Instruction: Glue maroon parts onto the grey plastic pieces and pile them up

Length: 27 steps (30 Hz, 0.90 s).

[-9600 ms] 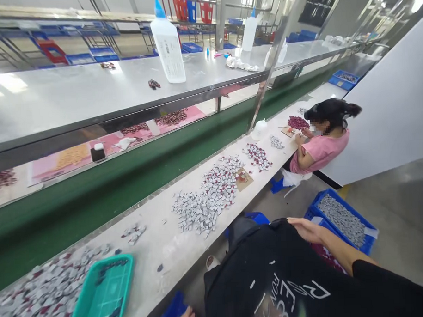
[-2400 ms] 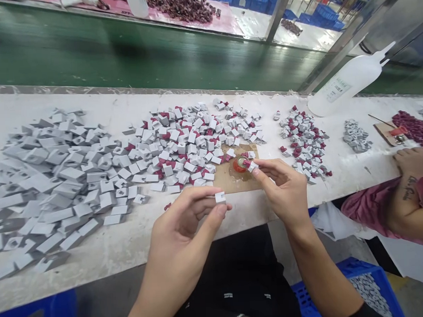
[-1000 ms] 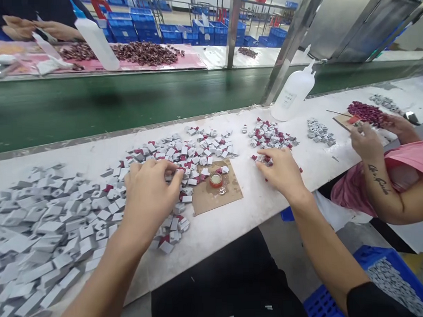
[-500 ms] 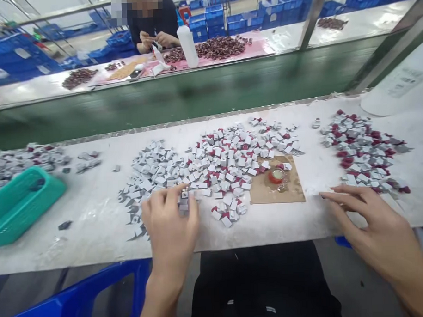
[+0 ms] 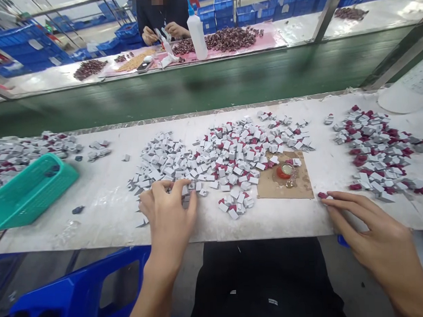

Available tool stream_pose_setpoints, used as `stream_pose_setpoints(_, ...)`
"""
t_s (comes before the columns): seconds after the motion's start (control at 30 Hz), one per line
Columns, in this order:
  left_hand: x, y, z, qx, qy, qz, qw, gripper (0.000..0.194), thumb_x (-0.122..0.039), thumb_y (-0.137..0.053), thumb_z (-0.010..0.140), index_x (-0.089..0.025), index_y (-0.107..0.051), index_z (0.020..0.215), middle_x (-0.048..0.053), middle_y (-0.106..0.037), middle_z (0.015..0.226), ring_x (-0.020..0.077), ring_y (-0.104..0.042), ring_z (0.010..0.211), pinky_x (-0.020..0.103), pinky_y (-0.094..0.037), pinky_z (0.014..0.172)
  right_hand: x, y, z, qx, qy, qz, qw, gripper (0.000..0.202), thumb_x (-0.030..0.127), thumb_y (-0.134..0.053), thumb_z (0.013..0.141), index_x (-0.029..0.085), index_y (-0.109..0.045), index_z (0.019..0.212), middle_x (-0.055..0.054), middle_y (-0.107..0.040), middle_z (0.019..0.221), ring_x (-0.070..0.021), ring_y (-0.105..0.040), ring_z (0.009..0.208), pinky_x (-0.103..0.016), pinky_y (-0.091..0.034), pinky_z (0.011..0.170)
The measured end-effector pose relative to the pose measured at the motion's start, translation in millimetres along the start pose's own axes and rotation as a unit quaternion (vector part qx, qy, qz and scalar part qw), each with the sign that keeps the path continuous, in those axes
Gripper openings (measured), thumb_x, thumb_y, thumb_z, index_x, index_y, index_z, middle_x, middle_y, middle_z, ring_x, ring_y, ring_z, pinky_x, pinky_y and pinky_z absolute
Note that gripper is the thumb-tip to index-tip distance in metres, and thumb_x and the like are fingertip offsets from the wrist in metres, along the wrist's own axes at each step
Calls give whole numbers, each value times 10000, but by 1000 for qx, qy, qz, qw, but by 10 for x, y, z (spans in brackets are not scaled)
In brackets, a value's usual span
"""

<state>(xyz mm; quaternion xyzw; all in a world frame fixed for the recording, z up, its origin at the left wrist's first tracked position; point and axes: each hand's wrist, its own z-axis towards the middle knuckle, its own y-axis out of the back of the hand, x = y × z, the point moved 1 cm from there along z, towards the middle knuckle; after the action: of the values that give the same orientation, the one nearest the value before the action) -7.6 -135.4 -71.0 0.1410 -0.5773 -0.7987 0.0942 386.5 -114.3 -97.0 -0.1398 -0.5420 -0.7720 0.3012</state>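
My left hand [image 5: 168, 220] rests with curved, parted fingers at the lower edge of the grey block pile [image 5: 166, 155]; small blocks lie between its thumb and fingers, and none is plainly gripped. My right hand [image 5: 373, 231] pinches a small dark red and grey piece [image 5: 324, 195] between thumb and fingertips, just right of the cardboard square [image 5: 268, 186]. On the cardboard stands a small round red container [image 5: 284, 171] with clear wet material beside it. Blocks with dark red parts [image 5: 232, 148] lie heaped left of the cardboard.
A green basket [image 5: 32, 201] stands at the left beside another pile [image 5: 24, 153]. More red and grey pieces [image 5: 374, 148] lie at the right, near a large white container [image 5: 406, 91]. Beyond the green strip [image 5: 195, 89], a person [image 5: 163, 17] works by a white bottle [image 5: 196, 36].
The view has shifted, moving the scene slightly right and up. A red and grey piece now shows at my right fingertips. My left hand stays at the pile.
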Motion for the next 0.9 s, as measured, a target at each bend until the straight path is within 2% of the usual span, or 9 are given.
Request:
stream_pose_setpoints(0.07,-39,6,13,1,4,17,1000,284,-331,-628,1092,-210,-851,1220,216,-626,1266,472,-561,1195,642,-529,995,-5,15,0,-3,-1,-1,1000,201,392,-655,1126,312,-840,1123,-44,-865,1234,-312,-828,1164,-442,-629,967)
stream_pose_setpoints(0.13,-65,0,28,4,5,30,1000,276,-321,-621,1084,-196,-832,1210,218,-628,1266,478,-565,1208,640,-525,1004,-1,30,8,-5,-17,-1,1000,208,404,-662,1120,304,-843,1147,-38,-874,1214,-295,-836,1136,-420,-623,966)
stream_pose_setpoints(0.27,-52,-14,75,6,8,9,1000,194,-327,-663,1043,-211,-798,1121,208,-659,1268,483,-572,1231,640,-517,1016,46,42,26,-19,-86,13,996,227,441,-729,1074,292,-858,1185,-38,-875,1114,-243,-845,918,-348,-601,695)
stream_pose_setpoints(0.4,-35,60,97,-11,15,-111,994,119,-368,-709,1033,-250,-720,1043,136,-741,1139,419,-642,1190,597,-523,1034,150,0,70,-43,-136,103,984,230,475,-800,1047,300,-888,1167,-49,-890,1166,-274,-848,1001,-402,-670,885)
stream_pose_setpoints(0.5,-67,137,33,9,76,-300,951,162,-413,-762,1026,-271,-713,1088,55,-749,1027,304,-721,1010,470,-595,928,275,-43,170,-66,-154,189,968,192,437,-857,1014,302,-904,1143,-55,-901,1170,-280,-861,1028,-426,-713,947)
stream_pose_setpoints(0.57,-97,162,-58,31,103,-409,906,236,-456,-816,1009,-279,-743,1147,36,-765,1062,268,-752,988,409,-629,888,363,-69,265,-79,-156,222,959,172,408,-891,989,290,-910,1113,-61,-906,1142,-280,-871,1015,-430,-740,944)
stream_pose_setpoints(0.63,-106,156,-179,53,107,-456,882,277,-475,-848,998,-283,-769,1181,30,-782,1093,260,-771,1011,385,-649,911,429,-98,361,-83,-151,249,953,159,382,-906,975,276,-910,1094,-62,-910,1123,-279,-876,1007,-434,-752,948)
stream_pose_setpoints(0.7,-78,122,-317,66,90,-448,887,249,-448,-834,1015,-295,-779,1203,23,-781,1120,247,-770,1003,377,-649,927,464,-131,443,-74,-142,271,949,146,358,-900,981,270,-912,1096,-58,-912,1118,-271,-877,1009,-428,-751,952)
stream_pose_setpoints(0.9,47,13,-675,28,-52,-279,958,72,-318,-709,1098,-321,-753,1155,37,-766,1239,291,-757,1152,443,-562,1047,474,-227,576,-34,-124,246,961,159,319,-841,1033,275,-918,1165,-57,-914,1182,-276,-863,1081,-447,-716,978)
